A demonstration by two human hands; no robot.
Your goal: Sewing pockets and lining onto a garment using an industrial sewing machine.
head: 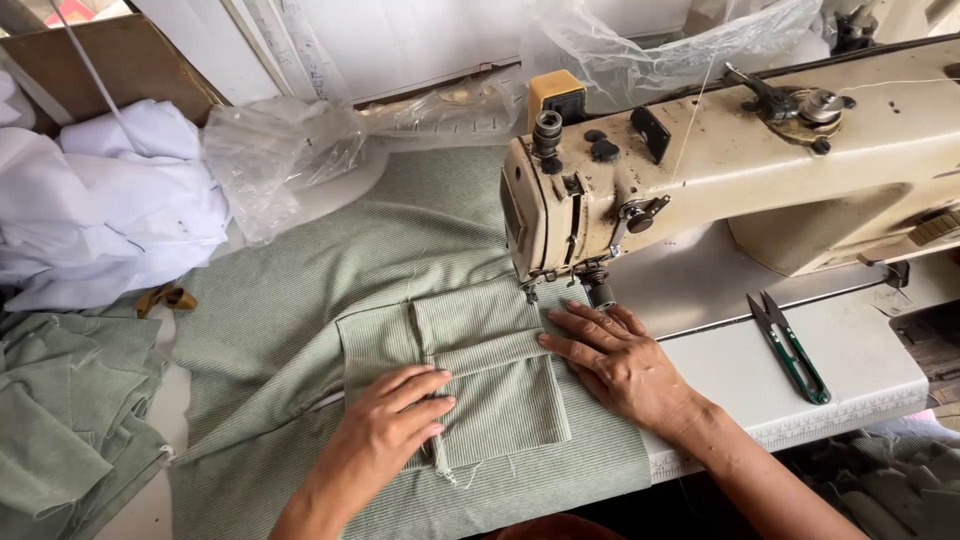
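Both hands lie open and flat on a green pocket piece (480, 370) at the bench's (850, 385) centre. The left hand (390, 430) presses its 7 o'clock edge; the right hand (615, 360) presses its 3 o'clock edge, just below the sewing machine (720, 170). Thread snips (790, 348) lie at 3 o'clock, well apart.

Sage-green ribbed pocket piece (500, 375), flat on matching green fabric (300, 290) beside the presser foot.

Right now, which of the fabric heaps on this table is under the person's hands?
The flat sage-green ribbed fabric beneath the left hand and right hand; the crumpled white cloth heap and green pile lie untouched.
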